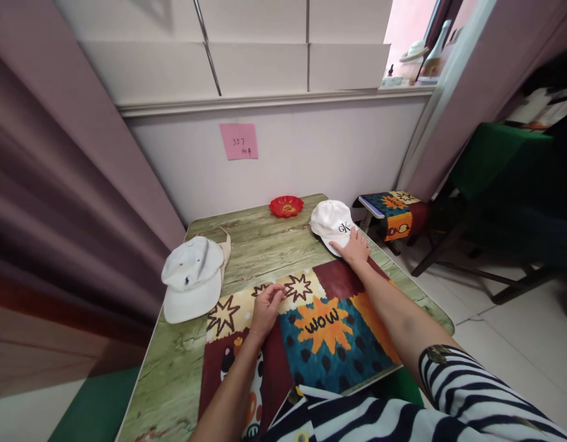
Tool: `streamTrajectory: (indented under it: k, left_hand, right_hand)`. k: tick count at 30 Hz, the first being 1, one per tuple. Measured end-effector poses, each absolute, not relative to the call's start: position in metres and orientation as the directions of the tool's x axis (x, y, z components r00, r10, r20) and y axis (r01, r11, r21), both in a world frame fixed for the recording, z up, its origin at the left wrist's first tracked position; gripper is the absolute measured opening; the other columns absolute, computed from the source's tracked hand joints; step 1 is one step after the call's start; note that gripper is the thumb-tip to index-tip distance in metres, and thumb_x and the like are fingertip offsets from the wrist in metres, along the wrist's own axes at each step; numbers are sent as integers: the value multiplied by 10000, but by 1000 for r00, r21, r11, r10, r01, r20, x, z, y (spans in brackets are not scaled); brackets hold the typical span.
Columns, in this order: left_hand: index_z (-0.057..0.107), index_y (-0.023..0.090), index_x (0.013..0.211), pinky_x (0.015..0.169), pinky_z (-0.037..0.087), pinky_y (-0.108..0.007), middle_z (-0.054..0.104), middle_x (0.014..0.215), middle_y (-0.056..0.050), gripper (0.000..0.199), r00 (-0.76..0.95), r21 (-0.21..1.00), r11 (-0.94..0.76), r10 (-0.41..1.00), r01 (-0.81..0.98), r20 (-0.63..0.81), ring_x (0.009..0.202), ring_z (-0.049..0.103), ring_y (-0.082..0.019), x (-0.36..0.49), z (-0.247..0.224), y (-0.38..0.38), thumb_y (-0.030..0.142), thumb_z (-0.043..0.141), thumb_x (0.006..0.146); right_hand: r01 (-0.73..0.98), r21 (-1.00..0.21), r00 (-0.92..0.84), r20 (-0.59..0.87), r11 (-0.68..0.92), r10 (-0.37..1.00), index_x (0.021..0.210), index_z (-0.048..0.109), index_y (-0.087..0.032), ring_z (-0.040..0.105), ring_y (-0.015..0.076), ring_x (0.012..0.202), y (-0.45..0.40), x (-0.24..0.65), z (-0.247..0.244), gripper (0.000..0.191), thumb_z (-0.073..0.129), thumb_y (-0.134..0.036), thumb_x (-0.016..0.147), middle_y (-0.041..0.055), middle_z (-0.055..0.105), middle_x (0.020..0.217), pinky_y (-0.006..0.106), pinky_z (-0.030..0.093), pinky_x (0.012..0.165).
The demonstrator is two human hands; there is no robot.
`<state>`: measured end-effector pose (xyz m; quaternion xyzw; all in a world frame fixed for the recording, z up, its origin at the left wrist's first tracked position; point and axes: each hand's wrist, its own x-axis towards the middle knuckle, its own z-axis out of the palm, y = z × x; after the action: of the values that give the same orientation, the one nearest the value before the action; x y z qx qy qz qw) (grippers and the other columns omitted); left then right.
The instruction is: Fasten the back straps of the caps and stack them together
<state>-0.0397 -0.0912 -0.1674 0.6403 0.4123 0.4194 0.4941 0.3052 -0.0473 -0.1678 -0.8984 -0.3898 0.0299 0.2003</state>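
Note:
A white baseball cap [330, 218] with black "CK" lettering sits at the table's right rear, its brim toward me. My right hand [355, 248] is on its brim, thumb to the left and fingers spread at the right side, closed about it; the brim is partly hidden under the hand. My left hand [267, 304] hovers over or rests on the patterned mat [327, 325], fingers curled together with nothing visible in them. Left of it lies a second pale cap [193, 279] with a small dark logo, brim forward, its strap trailing behind.
A red scalloped dish [286, 207] stands at the back of the green wood-look table [250, 252], by the wall. A pink note [239, 141] is stuck above it. To the right is a stool [394, 212] with a matching cover, and a dark chair [490, 215]. Purple curtains hang at the left.

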Motion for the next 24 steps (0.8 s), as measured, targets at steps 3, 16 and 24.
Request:
streamTrajectory:
  k: [3,16,24]
  left_hand:
    - [677,184,918,775,549,-325,708,866,-41,212,317,979,-180,938,99,141,768,684,-181,-40,-166,-93,370,596,858]
    - [678,195,945,787,550,-342,723,885,-48,244,320,973,-183,938,143,129,790,691,-199,-42,-159,-94,401,575,867]
    - [675,205,920,778,544,-342,707,869,-40,195,321,972,-185,938,148,130,804,681,-201,-40,-163,-101,362,572,869]
  right_hand:
    - [683,-383,699,95,-622,709,1577,116,-248,236,400,1404,-47,305,-167,1079,378,-878,742,124,174,1618,576,290,1085]
    - [684,-375,694,72,-625,716,1580,94,-233,250,402,1405,-51,297,-152,1090,451,-843,750,160,161,1615,575,296,1084]
    - [698,-388,688,133,-601,713,1558,176,-120,256,422,1403,-51,299,-165,1115,447,-842,753,218,226,1587,584,307,1073]
